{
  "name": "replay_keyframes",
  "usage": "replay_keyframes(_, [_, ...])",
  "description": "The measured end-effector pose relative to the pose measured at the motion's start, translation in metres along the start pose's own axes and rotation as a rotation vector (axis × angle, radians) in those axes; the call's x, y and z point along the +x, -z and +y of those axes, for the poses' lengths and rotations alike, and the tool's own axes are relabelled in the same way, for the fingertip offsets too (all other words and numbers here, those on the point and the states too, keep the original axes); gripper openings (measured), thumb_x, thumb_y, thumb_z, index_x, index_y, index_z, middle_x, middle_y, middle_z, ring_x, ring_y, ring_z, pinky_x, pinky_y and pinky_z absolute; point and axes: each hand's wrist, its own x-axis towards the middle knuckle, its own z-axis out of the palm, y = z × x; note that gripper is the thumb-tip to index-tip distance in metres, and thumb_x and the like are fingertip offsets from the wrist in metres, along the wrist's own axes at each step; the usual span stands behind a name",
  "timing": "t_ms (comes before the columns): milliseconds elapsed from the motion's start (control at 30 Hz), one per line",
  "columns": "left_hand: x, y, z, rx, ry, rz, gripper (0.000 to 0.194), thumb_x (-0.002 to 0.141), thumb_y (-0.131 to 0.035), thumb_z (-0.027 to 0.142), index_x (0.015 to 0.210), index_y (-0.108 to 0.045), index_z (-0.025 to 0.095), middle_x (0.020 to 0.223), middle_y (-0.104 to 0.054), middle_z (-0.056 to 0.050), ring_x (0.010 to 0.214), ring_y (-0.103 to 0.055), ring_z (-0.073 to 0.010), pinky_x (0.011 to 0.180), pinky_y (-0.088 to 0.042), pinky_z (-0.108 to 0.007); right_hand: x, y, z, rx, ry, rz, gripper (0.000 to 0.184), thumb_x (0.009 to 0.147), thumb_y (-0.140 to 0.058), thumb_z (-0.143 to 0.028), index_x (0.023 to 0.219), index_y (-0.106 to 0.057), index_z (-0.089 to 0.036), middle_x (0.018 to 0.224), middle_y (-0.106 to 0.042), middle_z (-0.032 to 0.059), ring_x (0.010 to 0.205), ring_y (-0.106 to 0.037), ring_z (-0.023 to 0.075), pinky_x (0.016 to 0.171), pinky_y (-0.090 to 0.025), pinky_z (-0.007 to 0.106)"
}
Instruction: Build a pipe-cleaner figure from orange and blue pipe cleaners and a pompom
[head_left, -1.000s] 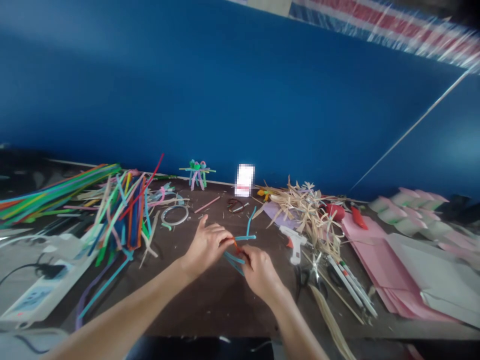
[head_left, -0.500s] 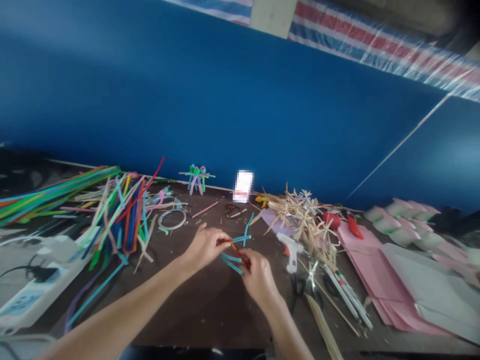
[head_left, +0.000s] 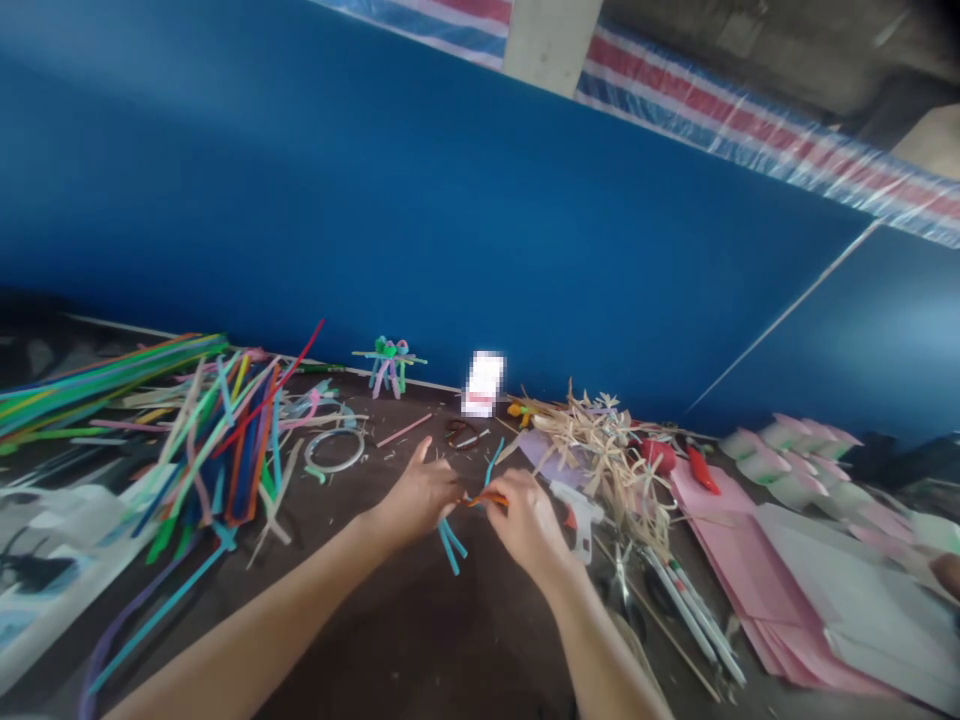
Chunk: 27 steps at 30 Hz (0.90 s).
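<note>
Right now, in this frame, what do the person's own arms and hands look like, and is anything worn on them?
The left hand and right hand are without gloves. No sleeve covers either visible forearm, and no watch or bracelet shows at the wrists. Small details such as rings are too blurred to tell.

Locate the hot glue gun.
In the head view, the white glue gun lies on the table right of the right hand, between it and the scissors, just below the purple sheet.

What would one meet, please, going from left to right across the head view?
White power strip, silver ring, left hand, right hand, scissors, pink sheets.
</note>
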Motion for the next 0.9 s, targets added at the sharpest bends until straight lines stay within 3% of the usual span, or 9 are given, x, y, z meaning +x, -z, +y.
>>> replay_keyframes(167, [-0.001,0.004,-0.004,-0.157,-0.116,0.003,0.015,0.080,-0.050,0.022,0.079,-0.065,0.025,0.072,-0.064,0.001,0.078,-0.055,-0.0138,0.098,-0.012,-0.048,0.020,-0.007,0.023,0.394,-0.183,-0.131,0.007,0.070,-0.057,-0.017,0.074,-0.063,-0.017,0.072,-0.062,0.0009,0.070,-0.057,0.0140,0.065,-0.041,0.023])
replay_keyframes(333, [-0.004,-0.006,-0.006,-0.323,-0.034,0.048,0.018,0.081,-0.049,0.030,0.078,-0.065,0.024,0.071,-0.063,0.002,0.072,-0.056,-0.0117,0.098,-0.015,-0.043,0.025,-0.024,0.036,0.574,-0.325,-0.221,0.014,0.068,-0.058,-0.025,0.065,-0.065,-0.013,0.055,-0.060,-0.0011,0.054,-0.054,0.0118,0.054,-0.039,0.021])
replay_keyframes(467, [-0.008,-0.017,-0.008,-0.369,0.143,0.102,0.021,0.081,-0.048,0.035,0.076,-0.064,0.022,0.069,-0.064,0.002,0.071,-0.057,-0.0132,0.096,-0.018,-0.044,0.015,-0.037,0.032,0.556,-0.303,-0.191,0.018,0.071,-0.054,-0.024,0.064,-0.066,-0.014,0.051,-0.058,-0.0017,0.050,-0.052,0.0123,0.051,-0.038,0.021])
replay_keyframes(567, [-0.010,-0.020,-0.010,-0.363,0.250,0.140,0.020,0.079,-0.050,0.034,0.077,-0.064,0.021,0.072,-0.066,0.000,0.073,-0.057,-0.0155,0.096,-0.019,-0.045,0.009,-0.046,0.024,0.518,-0.257,-0.142,0.018,0.072,-0.050,-0.020,0.067,-0.067,-0.016,0.060,-0.063,-0.0003,0.059,-0.057,0.0148,0.058,-0.041,0.023])
replay_keyframes(733, [-0.009,-0.021,-0.014,-0.492,0.345,0.102,0.020,0.077,-0.052,0.035,0.076,-0.065,0.019,0.078,-0.068,-0.001,0.076,-0.060,-0.0180,0.095,-0.023,-0.043,0.008,-0.059,0.012,0.444,-0.144,0.002,0.030,0.071,-0.046,-0.010,0.095,-0.062,-0.018,0.095,-0.064,0.0047,0.086,-0.058,0.0178,0.076,-0.042,0.027])
replay_keyframes(900, [-0.010,-0.021,-0.015,-0.657,0.415,0.091,0.021,0.076,-0.053,0.035,0.076,-0.066,0.019,0.080,-0.070,-0.001,0.076,-0.061,-0.0181,0.095,-0.024,-0.041,0.009,-0.064,0.008,0.400,0.019,0.063,0.030,0.076,-0.043,-0.009,0.100,-0.059,-0.018,0.095,-0.063,0.0058,0.088,-0.057,0.0166,0.078,-0.044,0.027])
